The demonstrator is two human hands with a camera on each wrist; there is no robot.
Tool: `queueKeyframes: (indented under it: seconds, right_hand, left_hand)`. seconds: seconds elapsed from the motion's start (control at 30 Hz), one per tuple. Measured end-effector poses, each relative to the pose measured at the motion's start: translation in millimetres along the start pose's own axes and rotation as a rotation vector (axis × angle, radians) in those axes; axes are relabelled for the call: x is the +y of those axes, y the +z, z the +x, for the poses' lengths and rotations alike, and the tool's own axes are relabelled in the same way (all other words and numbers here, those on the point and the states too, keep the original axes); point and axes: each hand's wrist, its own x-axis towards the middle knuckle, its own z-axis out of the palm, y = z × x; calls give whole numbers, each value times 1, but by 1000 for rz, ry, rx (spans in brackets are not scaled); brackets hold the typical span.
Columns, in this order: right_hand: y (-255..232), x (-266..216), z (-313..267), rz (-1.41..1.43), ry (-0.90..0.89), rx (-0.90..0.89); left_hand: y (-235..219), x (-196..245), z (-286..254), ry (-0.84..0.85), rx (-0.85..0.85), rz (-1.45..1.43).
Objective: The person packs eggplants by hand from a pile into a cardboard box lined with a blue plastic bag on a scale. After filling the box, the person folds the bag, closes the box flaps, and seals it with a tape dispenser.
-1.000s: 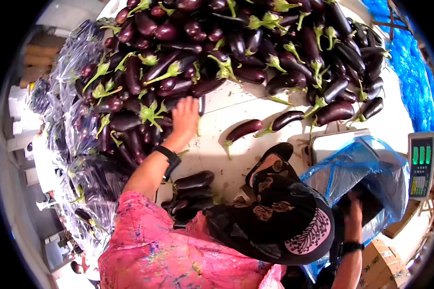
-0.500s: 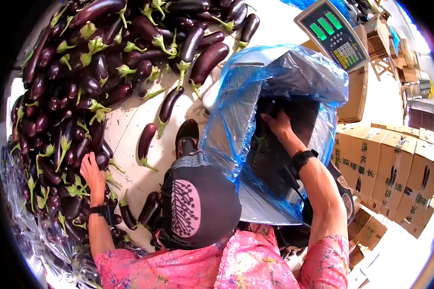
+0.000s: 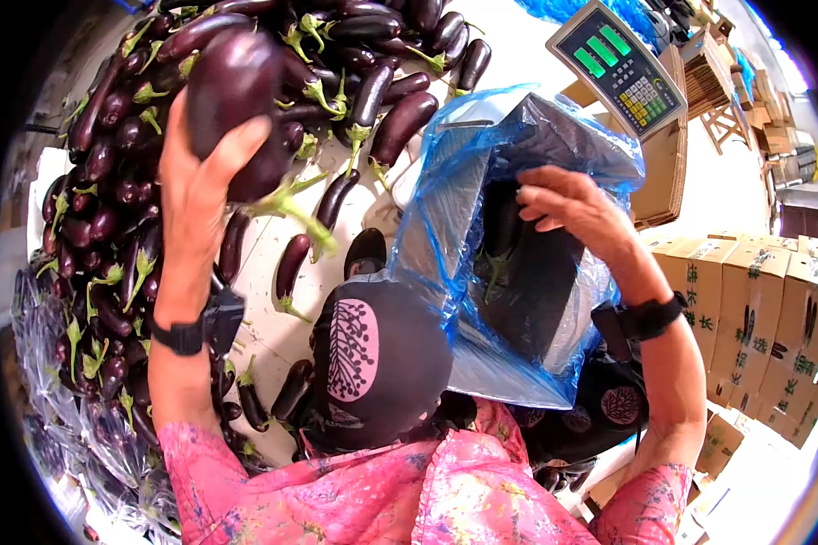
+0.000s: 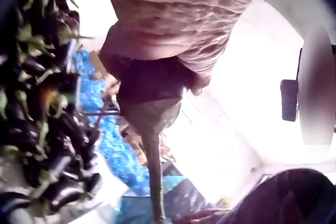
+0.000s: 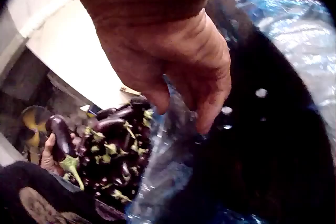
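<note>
My left hand [image 3: 195,186] grips a large dark purple eggplant [image 3: 236,91], raised over the pile with its green stem pointing down and right. In the left wrist view, the stem [image 4: 154,166] of this eggplant hangs below the hand. My right hand [image 3: 577,209], fingers loosely bent and holding nothing, is above the opening of a container lined with a blue plastic bag [image 3: 427,218] and a black sheet [image 3: 545,282]. Inside that container lies another dark eggplant [image 3: 500,218], its green cap toward me. The right wrist view shows the right hand's fingers [image 5: 210,111] hanging beside the plastic.
A big heap of eggplants [image 3: 109,218] covers the left and far side of the white surface. One loose eggplant [image 3: 291,263] lies near my knee. Behind the bag stands a scale display [image 3: 613,68]. Cardboard boxes [image 3: 754,318] are stacked at the right.
My left hand has gone from touching the heap to holding an eggplant up. The right hand has come up off the eggplant in the lined container. The head view has swung right.
</note>
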Motion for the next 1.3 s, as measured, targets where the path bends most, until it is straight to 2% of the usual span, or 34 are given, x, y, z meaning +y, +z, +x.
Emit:
queueKeyframes:
  seconds: [0.03,0.1,0.17,0.2,0.27,0.3,0.33,0.37,0.43,0.5,0.53,0.57,0.6,0.63,0.67,0.7,0.77,0.8,0.83,0.87,0.9,0.93,1.0,1.03,1.1,1.13,1.2,1.27,1.3]
  right_hand:
    - [3,-21,-11,70,-49,5]
    - [8,-45,-25,89,-149,-26]
    - [12,-61,-37,156,-262,-35]
    - [16,-67,-43,216,-327,-37]
    - [27,-84,-56,299,-427,-53]
    - [33,-91,-63,321,-459,-67]
    - [37,-90,-68,287,-367,23]
    - [42,-92,-76,270,-318,115]
    - [29,-84,-84,380,-22,154]
    - [12,-27,-72,759,4,-161]
    - [27,-17,-74,751,-142,-83]
    - [45,-16,-71,697,-295,53]
    - [63,-14,-69,626,-436,202]
    - [74,-15,-68,628,-434,280]
    - [85,-15,-67,628,-429,358]
    - [74,-10,-69,741,-272,298]
    - [52,3,-71,935,70,175]
    - [50,8,-68,825,64,72]
    - [48,21,-71,808,137,-15]
    - [54,32,-72,826,185,0]
    - [63,40,-68,842,235,15]
    - [76,41,-61,842,276,145]
    - [73,66,-46,801,242,-11]
    - [68,88,-31,793,237,-122]
    - [85,98,-5,786,293,-181]
    - [85,108,5,755,296,-240]
    - [87,126,23,685,297,-313]
    - [97,137,39,593,310,-309]
    - [99,142,44,550,315,-297]
  left_hand:
    - [19,14,7,-6,-20,-118]
    - [49,37,18,54,-169,-259]
    - [68,47,25,-82,-380,-385]
    - [87,64,22,-46,-502,-524]
    - [116,73,19,83,-608,-553]
    - [127,59,19,176,-589,-445]
    - [132,52,19,266,-569,-337]
    - [132,49,19,273,-619,-334]
    - [139,32,24,510,-549,-352]
    - [141,35,16,597,-535,-394]
    - [154,33,11,750,-471,-396]
    - [162,34,7,901,-508,-441]
    - [172,29,-6,1032,-513,-359]
    - [182,24,-19,1163,-512,-285]
    - [184,15,-34,1236,-472,-81]
    - [181,6,-30,1228,-520,-7]
    - [147,-11,-24,893,-723,-52]
    - [131,-22,-23,730,-807,-76]
    - [111,-35,-23,564,-885,-76]
    - [108,-73,-34,526,-740,-187]
    - [74,-72,-43,154,-774,-86]
    - [56,-98,-60,50,-645,-53]
    - [27,-142,-108,-345,-395,-19]
    - [18,-179,-142,-401,-225,28]
    - [-14,-215,-202,-530,-81,165]
    - [-26,-235,-237,-538,14,99]
    - [-56,-240,-284,-643,112,145]
    - [-87,-265,-326,-634,249,382]
    - [-102,-283,-345,-591,394,453]
